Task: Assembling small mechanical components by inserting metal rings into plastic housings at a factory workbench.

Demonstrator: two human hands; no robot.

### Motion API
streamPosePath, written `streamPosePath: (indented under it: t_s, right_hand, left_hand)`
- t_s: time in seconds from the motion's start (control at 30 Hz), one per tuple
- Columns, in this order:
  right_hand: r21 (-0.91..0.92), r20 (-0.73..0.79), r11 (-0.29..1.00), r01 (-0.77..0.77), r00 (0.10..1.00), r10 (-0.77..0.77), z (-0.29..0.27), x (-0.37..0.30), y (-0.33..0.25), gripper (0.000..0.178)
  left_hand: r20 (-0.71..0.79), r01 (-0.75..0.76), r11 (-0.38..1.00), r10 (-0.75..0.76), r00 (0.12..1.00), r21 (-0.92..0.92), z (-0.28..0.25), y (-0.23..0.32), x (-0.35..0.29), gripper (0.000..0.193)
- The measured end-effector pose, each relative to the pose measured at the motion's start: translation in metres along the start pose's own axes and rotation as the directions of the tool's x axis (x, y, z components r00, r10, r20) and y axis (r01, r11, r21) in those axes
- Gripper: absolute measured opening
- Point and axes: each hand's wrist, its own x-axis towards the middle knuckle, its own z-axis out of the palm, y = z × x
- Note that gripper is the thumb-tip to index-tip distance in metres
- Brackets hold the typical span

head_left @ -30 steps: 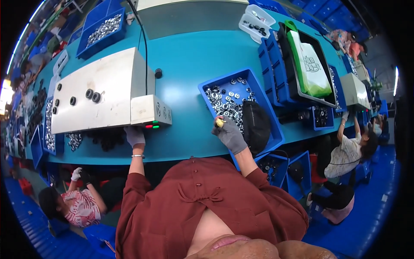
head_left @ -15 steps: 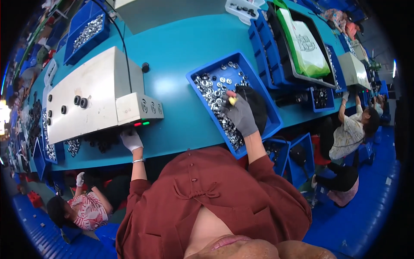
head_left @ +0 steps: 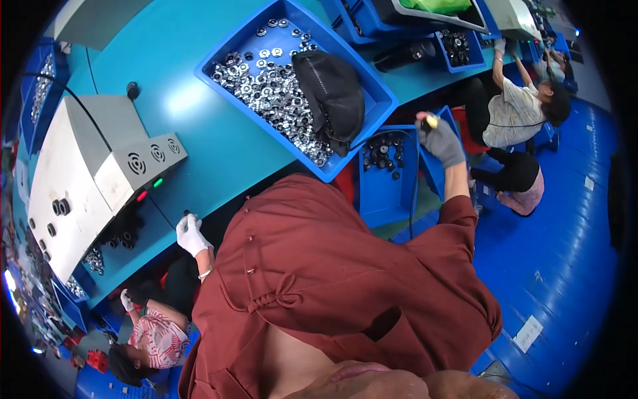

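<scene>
My left hand [head_left: 191, 235], in a white glove, is at the table's front edge. Its fingertips pinch a small black part [head_left: 187, 213]. My right hand [head_left: 440, 142], in a grey glove with bare or covered fingertips in pink and yellow, is raised at the right with curled fingers. Whatever it may hold is hidden. Below and left of it sits a blue bin [head_left: 374, 199] with black round parts [head_left: 383, 153]. A blue tray [head_left: 232, 33] on the table holds many silver nut-like metal parts [head_left: 266, 86] and a black pouch-like thing [head_left: 330, 93].
A cream metal machine [head_left: 80, 166] with red and green lights stands left on the teal table [head_left: 219, 169], black rings on its top. A dark cylinder [head_left: 404, 56] lies beside a small blue bin [head_left: 473, 61]. Co-workers sit at right [head_left: 518, 110] and lower left [head_left: 159, 339].
The view has turned rightward. My right hand has left the silver parts in the tray and moved right, beside the lower bins. My left hand has come out from the machine's edge.
</scene>
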Motion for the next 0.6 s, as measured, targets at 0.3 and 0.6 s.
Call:
streamPosePath:
  t_s: [0.3, 0.6]
  right_hand:
    - [0.516, -0.497, 0.836, -0.187, 0.730, 0.470, -0.264, -0.034, 0.252, 0.014]
    - [-0.877, -0.425, 0.208, -0.433, 0.901, 0.083, -0.082, 0.045, 0.316, 0.079]
  left_hand:
    - [0.282, 0.063, 0.998, -0.060, 0.957, -0.004, 0.020, 0.015, -0.010, 0.017]
    - [0.378, -0.002, 0.994, -0.039, 0.925, 0.107, 0.018, 0.029, -0.022, 0.013]
